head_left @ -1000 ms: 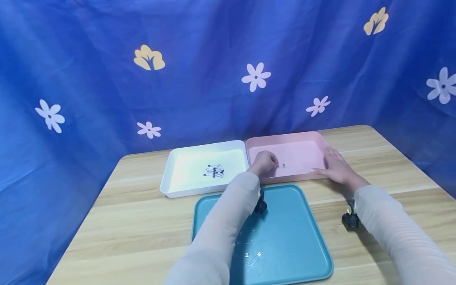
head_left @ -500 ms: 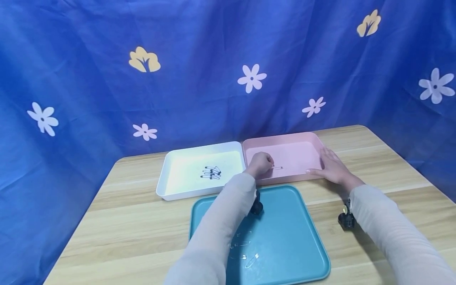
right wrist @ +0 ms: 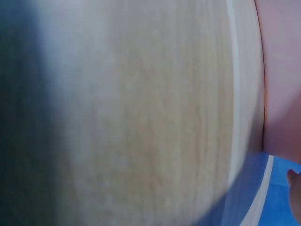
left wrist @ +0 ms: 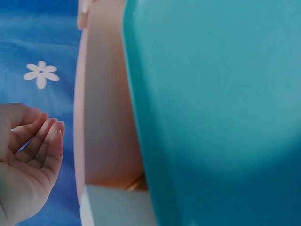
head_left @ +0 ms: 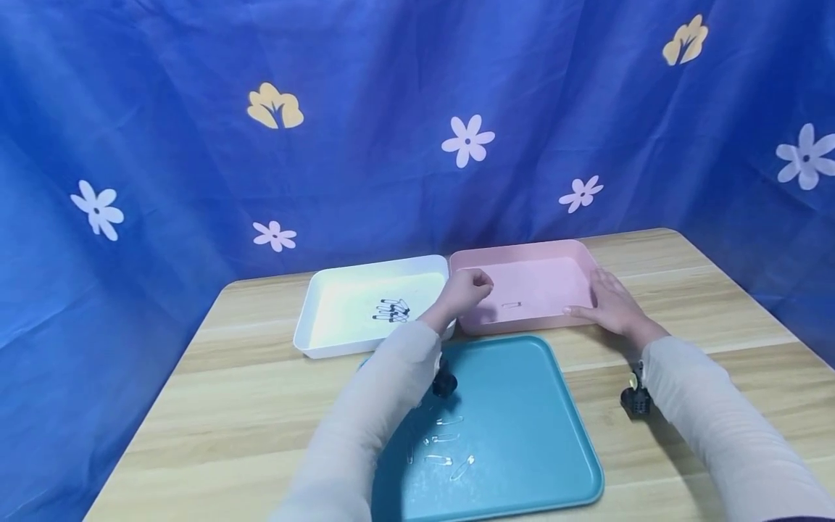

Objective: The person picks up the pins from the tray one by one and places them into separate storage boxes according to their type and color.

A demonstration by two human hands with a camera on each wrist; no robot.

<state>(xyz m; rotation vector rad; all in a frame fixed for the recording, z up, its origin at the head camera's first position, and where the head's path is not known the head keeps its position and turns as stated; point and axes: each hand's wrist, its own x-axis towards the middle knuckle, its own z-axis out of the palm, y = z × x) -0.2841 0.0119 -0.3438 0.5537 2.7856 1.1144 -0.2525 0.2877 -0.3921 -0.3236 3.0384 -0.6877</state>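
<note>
My left hand (head_left: 464,291) hovers over the left part of the pink tray (head_left: 525,325). In the left wrist view the left hand (left wrist: 28,165) has loosely bent fingers and holds nothing. To its right a small safety pin (head_left: 512,305) lies flat on the tray floor. My right hand (head_left: 611,303) rests against the pink tray's near right corner, fingers along the side wall and thumb at the front rim. In the right wrist view only a bit of the right hand (right wrist: 295,190) shows, beside the pink wall.
A white tray (head_left: 346,349) to the left bears several dark-ended safety pins (head_left: 393,310). Nearer me is a teal tray (head_left: 522,428) with several silver safety pins (head_left: 439,460), partly behind my left sleeve (head_left: 365,406). A blue curtain (head_left: 365,181) hangs behind the wooden table (head_left: 261,406).
My left hand has let go of the safety pin, which now lies on the pink tray's floor, and has moved up and left. The right hand stays at the corner.
</note>
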